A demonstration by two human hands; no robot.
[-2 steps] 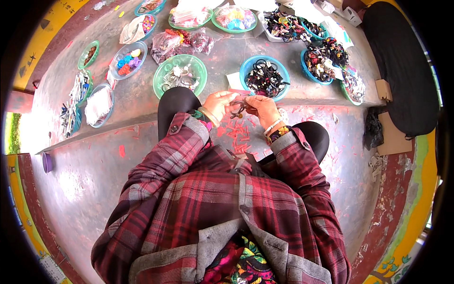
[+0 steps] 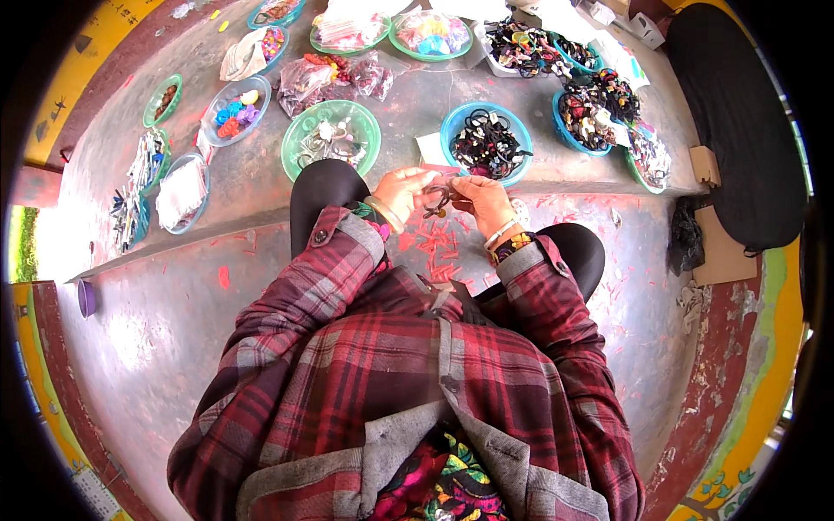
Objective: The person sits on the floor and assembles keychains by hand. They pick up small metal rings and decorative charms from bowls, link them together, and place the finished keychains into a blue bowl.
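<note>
Between my knees, my left hand (image 2: pixel 405 196) and my right hand (image 2: pixel 485 205) are raised close together, fingertips pinched. A dark looped hair tie (image 2: pixel 436 203) hangs between them, gripped by my right fingers. A small reddish-pink strip (image 2: pixel 445 171) shows at my left fingertips; its exact kind is too small to tell. Just beyond my right hand stands a blue basin (image 2: pixel 446 139) full of black hair ties with small ornaments. Beyond my left hand is a green basin (image 2: pixel 290 149) with clear and whitish small pieces.
Red scraps (image 2: pixel 439 247) litter the floor below my hands. On the raised ledge (image 2: pixel 408 100) stand several basins of hair ties, coloured pieces and bagged goods. A black cushion-like object (image 2: pixel 734 122) and a cardboard sheet (image 2: pixel 723 252) lie to the right. A purple bowl (image 2: pixel 86 299) sits at far left.
</note>
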